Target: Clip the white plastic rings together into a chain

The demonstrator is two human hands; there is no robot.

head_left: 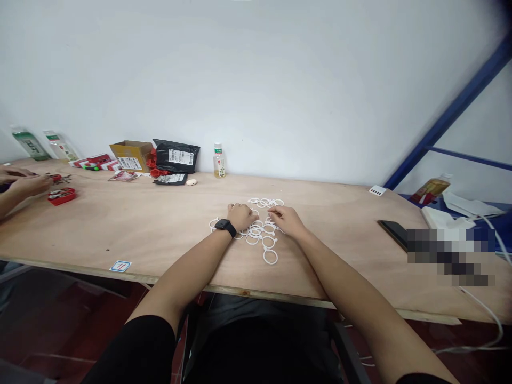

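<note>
White plastic rings (256, 231), twenty-odd, exact count blocked by hands, sit in one loose heap mid-worktop (120, 234). All heaped, none set apart. Left hand (240, 217) and right hand (286, 221) rest on top, fingers (273, 211) half-curled; can't tell if either holds a ring.
</note>
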